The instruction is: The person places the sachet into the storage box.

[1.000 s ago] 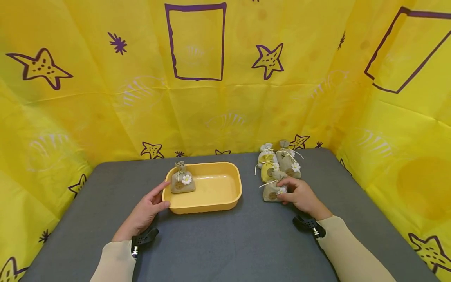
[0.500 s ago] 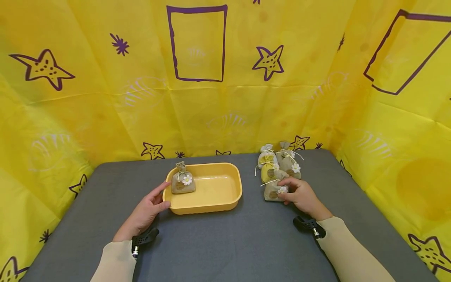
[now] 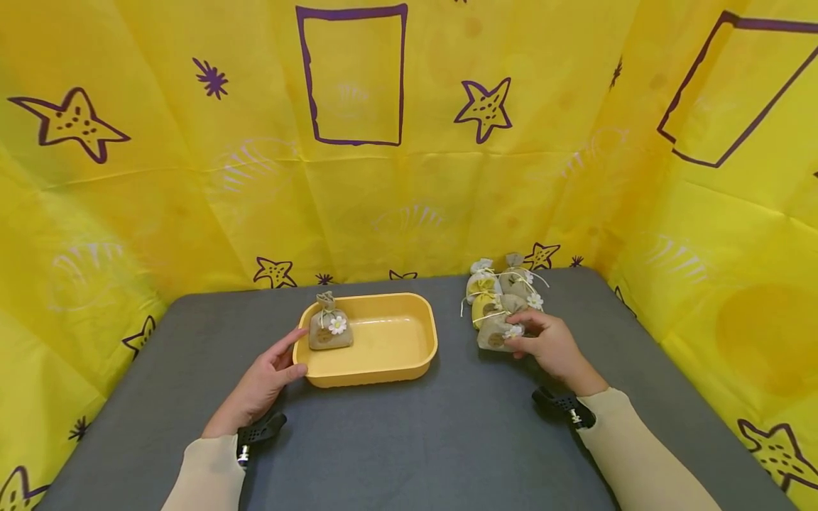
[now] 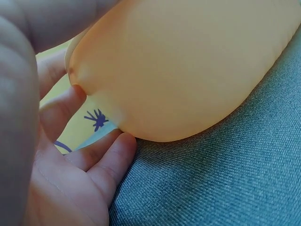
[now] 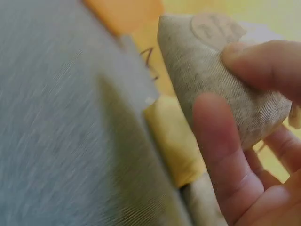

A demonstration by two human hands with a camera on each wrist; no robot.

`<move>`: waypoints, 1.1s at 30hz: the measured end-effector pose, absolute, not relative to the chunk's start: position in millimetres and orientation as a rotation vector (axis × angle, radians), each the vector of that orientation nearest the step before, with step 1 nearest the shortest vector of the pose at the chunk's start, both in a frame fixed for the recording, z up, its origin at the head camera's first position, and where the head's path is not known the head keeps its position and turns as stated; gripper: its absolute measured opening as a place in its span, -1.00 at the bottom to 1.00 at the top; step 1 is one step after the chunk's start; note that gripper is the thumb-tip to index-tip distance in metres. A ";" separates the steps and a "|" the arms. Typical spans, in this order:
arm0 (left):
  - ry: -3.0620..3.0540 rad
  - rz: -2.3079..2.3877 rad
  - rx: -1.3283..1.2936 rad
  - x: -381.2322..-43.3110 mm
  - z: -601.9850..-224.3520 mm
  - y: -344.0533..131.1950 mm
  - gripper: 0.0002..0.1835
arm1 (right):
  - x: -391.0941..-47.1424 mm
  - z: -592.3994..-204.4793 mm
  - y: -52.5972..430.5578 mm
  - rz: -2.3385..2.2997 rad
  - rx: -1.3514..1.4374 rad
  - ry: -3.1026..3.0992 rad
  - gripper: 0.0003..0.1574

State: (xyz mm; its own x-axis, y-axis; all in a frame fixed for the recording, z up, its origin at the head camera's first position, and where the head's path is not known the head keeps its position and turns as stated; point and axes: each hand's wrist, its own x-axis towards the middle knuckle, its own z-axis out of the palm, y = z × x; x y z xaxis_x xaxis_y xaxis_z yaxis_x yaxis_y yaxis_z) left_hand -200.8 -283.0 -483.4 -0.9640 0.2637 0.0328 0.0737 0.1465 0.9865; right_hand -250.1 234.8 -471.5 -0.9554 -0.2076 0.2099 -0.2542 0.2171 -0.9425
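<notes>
My right hand [image 3: 554, 346] pinches a small beige drawstring sachet [image 3: 493, 333] with a white flower and a round brown label. In the right wrist view, thumb and fingers press its cloth sides, and the sachet [image 5: 202, 70] is raised over the grey cloth, with a shadow below. My left hand [image 3: 265, 383] rests against the left end of a yellow-orange plastic tray [image 3: 393, 344], its fingertips on the outer wall in the left wrist view. Inside the tray, at its left end, a similar beige sachet [image 3: 326, 335] stands upright.
Behind the held sachet are a yellow sachet [image 3: 481, 305], a white one [image 3: 476, 282] and a beige one [image 3: 514, 282], close together. Grey cloth [image 3: 409, 440] covers the table. A yellow curtain [image 3: 358, 213] with starfish drawings hangs behind and along the sides.
My right hand has raised the beige sachet from the table, moving slightly up and back. The left hand and the tray stay in place.
</notes>
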 end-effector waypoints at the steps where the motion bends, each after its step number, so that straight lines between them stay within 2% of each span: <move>1: 2.260 1.937 0.334 -200.8 -483.1 -282.5 -0.27 | -249.2 -467.4 234.5 1.886 0.450 -2.421 -0.56; 14: 2.267 1.932 0.352 -201.4 -484.9 -281.6 -0.28 | -226.2 -420.7 203.6 1.709 0.588 -2.481 -0.64; 21: 2.267 1.938 0.343 -201.5 -484.6 -282.9 -0.28 | -228.0 -406.8 175.0 1.561 0.632 -2.505 -0.66; 33: 2.247 1.946 0.344 -200.9 -484.8 -283.4 -0.28 | -229.7 -399.6 110.1 1.597 0.589 -2.624 -0.66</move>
